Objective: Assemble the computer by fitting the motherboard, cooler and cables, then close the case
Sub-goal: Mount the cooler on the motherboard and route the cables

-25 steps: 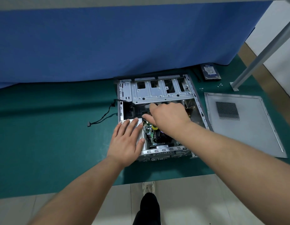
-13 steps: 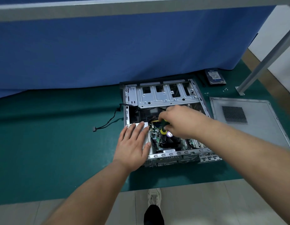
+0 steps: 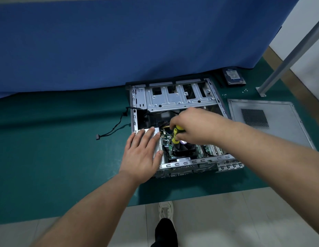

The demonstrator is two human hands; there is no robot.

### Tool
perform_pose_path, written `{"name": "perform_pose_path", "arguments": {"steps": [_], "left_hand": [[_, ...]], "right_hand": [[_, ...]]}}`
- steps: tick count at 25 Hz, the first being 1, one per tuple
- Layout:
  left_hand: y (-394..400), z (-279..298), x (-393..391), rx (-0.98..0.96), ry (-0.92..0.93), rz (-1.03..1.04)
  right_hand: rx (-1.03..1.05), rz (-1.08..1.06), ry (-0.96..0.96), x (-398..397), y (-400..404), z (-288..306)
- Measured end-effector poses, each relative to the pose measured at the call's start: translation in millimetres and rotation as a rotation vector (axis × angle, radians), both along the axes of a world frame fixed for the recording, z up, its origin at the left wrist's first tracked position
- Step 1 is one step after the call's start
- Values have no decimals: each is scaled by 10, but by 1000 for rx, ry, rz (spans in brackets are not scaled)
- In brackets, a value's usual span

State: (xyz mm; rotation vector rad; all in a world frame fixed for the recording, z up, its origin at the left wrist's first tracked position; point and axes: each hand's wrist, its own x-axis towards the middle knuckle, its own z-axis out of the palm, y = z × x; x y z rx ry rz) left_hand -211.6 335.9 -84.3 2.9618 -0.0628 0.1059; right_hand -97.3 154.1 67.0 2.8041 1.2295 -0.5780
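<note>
Open case [image 3: 174,98] on tabletop [image 3: 48,148]; right hand [image 3: 194,125] clamps screwdriver [image 3: 176,134] above cooler [image 3: 183,148]; left hand [image 3: 144,154] flat, fingers spread, on case's left edge; side panel [image 3: 272,125] right of case.

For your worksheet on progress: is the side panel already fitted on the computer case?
No, the side panel lies flat on the mat beside the open computer case.

- Case [image 3: 174,97] lies open on mat [image 3: 48,148].
- Motherboard [image 3: 166,142] and cooler [image 3: 184,148] sit inside case.
- Side panel [image 3: 280,125] lies right of case.
- Hard drive [image 3: 233,76] lies behind panel.
</note>
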Motion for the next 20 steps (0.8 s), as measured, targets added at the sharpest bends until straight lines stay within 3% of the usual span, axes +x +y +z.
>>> {"name": "perform_pose_path", "arguments": {"steps": [6,8,10,12,15,20], "left_hand": [[0,4,-14,-1,9,4],[-13,46,-26,-5,14,10],[-12,71,-23,-15,21,5],[-12,70,-23,-14,18,5],[-4,67,-12,-15,17,10],[-4,32,-16,-26,5,11]], "right_hand": [[-21,-199,-453,-221,149,-290],[-4,-208,-369,-123,143,-237],[23,-105,-85,32,31,-97],[-12,31,45,99,-74,14],[-13,45,-72,40,-93,-44],[-89,-147,-432,-150,115,-216]]}}
